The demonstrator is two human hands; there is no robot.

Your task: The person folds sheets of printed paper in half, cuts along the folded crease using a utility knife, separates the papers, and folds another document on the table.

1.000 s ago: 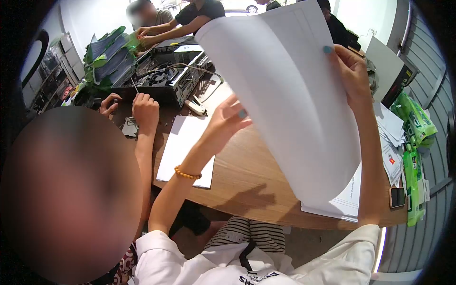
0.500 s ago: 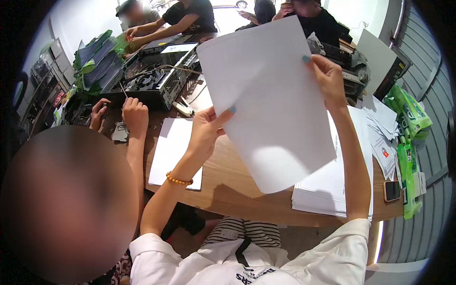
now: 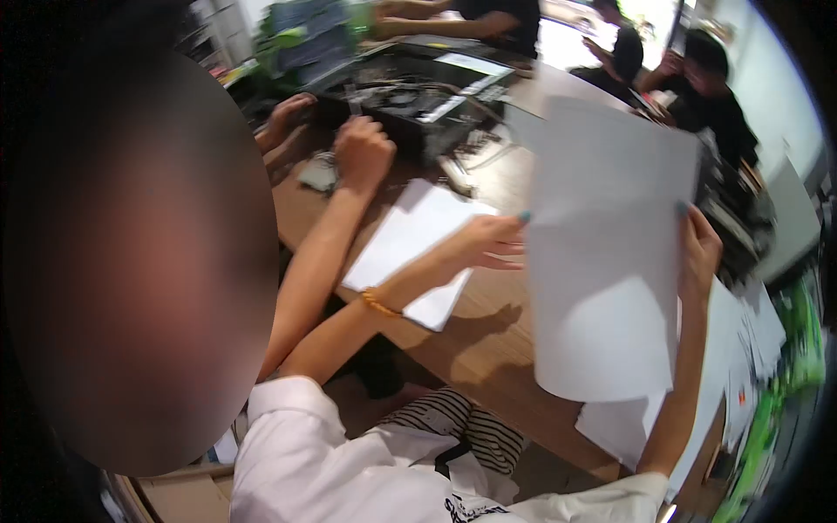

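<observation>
Pinches a white sheet (image 3: pixel 610 253) with the right hand (image 3: pixel 699 253) (over a wooden table (image 3: pixel 510 292)); holds slightly spread fingers of the left hand (image 3: pixel 490 242) at the opposite edge.

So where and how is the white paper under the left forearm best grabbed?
Probably pinch the white paper at its near edge, from the wearer's side, thumb above, fingers beneath: it lies flat, with that edge close to the edge of the table. The left forearm crosses over it, so might need moving.
</observation>
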